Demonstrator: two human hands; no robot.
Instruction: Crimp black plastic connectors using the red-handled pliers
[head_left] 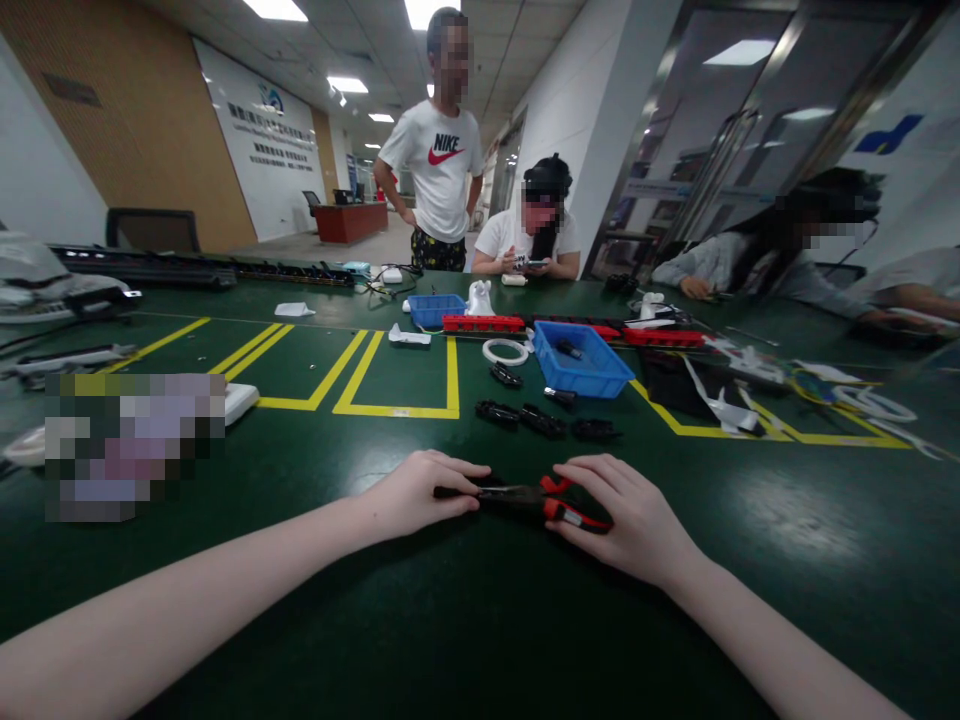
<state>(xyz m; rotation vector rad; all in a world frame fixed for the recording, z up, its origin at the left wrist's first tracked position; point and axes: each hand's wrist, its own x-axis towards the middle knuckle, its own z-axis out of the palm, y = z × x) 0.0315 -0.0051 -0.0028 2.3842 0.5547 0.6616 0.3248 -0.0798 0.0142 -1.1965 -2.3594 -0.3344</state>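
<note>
My right hand (626, 515) is closed around the red-and-black handles of a pair of long-nose pliers (517, 494). The pliers lie sideways just above the green table, their narrow jaws pointing left. At the jaw tips, my left hand (424, 492) pinches a small black piece (450, 491) between thumb and fingers. Most of that piece is hidden, so I cannot tell its kind or whether the jaws grip it. Beyond my hands lie several black parts, among them one black clip-like part (542, 421) in a row and another black part (505, 375) behind.
A blue bin (581, 362) with a dark item inside stands beyond the parts, beside a white tape ring (505, 351). Behind are a red strip (484, 324) and a smaller blue bin (435, 309). Yellow tape (397, 411) marks the table. Several people are across and at right.
</note>
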